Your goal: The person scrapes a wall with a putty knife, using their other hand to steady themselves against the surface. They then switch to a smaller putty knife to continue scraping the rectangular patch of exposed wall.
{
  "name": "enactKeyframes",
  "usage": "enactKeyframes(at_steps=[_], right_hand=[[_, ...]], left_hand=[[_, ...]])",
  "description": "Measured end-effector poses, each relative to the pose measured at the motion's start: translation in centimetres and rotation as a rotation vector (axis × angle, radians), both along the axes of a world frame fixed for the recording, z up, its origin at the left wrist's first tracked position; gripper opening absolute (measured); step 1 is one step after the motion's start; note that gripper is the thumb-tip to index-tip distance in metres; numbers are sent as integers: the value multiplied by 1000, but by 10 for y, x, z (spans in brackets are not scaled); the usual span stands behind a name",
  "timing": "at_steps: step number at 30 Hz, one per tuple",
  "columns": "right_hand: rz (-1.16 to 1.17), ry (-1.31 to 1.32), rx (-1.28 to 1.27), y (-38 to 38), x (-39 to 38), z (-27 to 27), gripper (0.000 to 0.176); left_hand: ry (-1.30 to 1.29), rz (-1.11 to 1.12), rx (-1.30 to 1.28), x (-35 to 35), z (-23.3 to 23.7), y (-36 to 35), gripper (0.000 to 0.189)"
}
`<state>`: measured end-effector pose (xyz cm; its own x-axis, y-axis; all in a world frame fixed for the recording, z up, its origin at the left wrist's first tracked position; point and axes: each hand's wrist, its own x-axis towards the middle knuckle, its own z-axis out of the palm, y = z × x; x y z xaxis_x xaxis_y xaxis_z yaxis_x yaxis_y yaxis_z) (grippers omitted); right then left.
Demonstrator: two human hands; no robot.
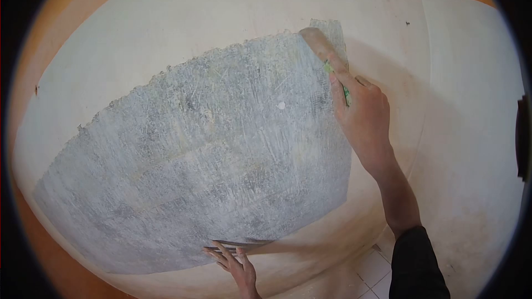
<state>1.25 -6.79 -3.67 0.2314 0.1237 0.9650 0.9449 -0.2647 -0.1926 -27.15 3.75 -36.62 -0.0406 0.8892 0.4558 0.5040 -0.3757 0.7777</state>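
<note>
A cream wall (221,11) fills the view, and most of its middle is taken up by a broad grey patch (210,149) with a rough, ragged upper edge. A second pale wall (471,105) meets it at the right, with a dark fitting (522,138) at the frame's edge. White floor tiles (371,268) show low on the right.

The right hand (363,116), reaching up from a dark sleeve (418,266), is closed round the green handle of a scraper (324,50). The scraper's long axis runs from the hand up and to the left. Its flat blade lies against the wall at the patch's top right corner, and nothing blocks it.

The left hand (235,263) is at the patch's lower edge with its fingers stretched out, touching a thin dark strip (241,243) that lies nearly level. Whether it grips the strip cannot be told.
</note>
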Motion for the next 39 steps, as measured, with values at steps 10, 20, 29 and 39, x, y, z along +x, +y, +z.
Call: enactKeyframes(at_steps=[10, 20, 29, 39], right_hand=[[74, 16, 32, -1, 13, -13, 34], [39, 21, -22, -5, 11, 8, 34], [46, 77, -5, -1, 9, 27, 29], [72, 83, 43, 1, -1, 39, 28]], left_hand=[[-13, 5, 16, 5, 0, 2, 84], [29, 79, -14, 14, -16, 11, 81], [13, 44, -26, 4, -10, 4, 84], [28, 33, -27, 4, -8, 3, 80]])
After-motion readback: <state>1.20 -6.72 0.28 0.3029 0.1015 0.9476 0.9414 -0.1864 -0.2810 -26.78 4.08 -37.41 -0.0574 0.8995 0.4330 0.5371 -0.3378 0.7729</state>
